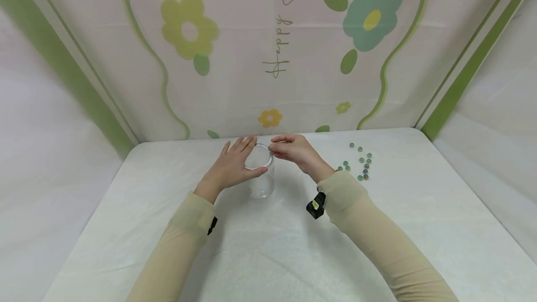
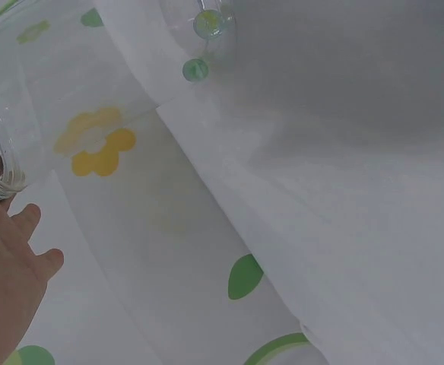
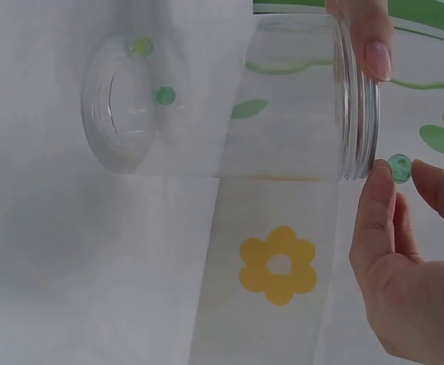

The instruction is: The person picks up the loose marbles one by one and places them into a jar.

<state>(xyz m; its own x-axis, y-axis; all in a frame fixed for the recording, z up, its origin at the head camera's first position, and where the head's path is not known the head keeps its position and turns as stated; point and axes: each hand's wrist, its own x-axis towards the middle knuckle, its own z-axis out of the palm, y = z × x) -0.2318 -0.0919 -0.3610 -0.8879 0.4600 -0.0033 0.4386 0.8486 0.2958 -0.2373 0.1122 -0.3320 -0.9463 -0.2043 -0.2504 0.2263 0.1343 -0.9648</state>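
Observation:
A clear jar (image 1: 263, 183) stands upright on the white table. My left hand (image 1: 232, 166) holds its rim, with the thumb on the near side and the fingers across the far side. Beside the rim on the right, my right hand (image 1: 297, 152) pinches a green marble (image 3: 400, 168) between thumb and fingertips. Through the jar's wall, near its base, a green marble (image 3: 165, 95) and a yellow-green marble (image 3: 142, 46) show in the right wrist view. The left wrist view catches only part of the left hand and the jar.
Several loose marbles (image 1: 361, 160) lie on the table (image 1: 268, 255) to the right, beyond my right forearm; the sleeve partly covers the nearest. A curtain (image 1: 235, 83) printed with flowers hangs behind the table's far edge, and pale cloth borders both sides.

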